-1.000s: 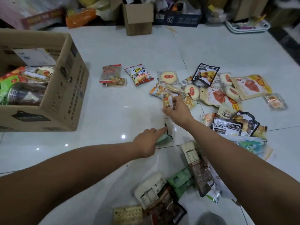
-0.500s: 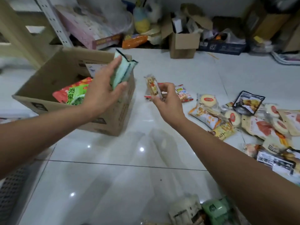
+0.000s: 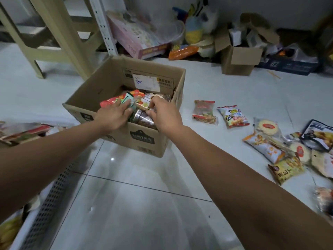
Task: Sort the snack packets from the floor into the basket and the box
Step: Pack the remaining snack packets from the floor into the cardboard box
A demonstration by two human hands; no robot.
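Crossing the box (image 3: 144, 139) rim, left hand (image 3: 112, 116) lies spread, right hand (image 3: 164, 114) pinches packet (image 3: 143, 103).

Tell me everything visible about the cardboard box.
The cardboard box is brown, open-topped, standing upright on the tiled floor. A white label with blue handwriting sits on its far inner wall; dark printing marks the near outer wall. It holds snack packets and a clear jar lying on its side. The left hand and right hand reach over the near rim into it.
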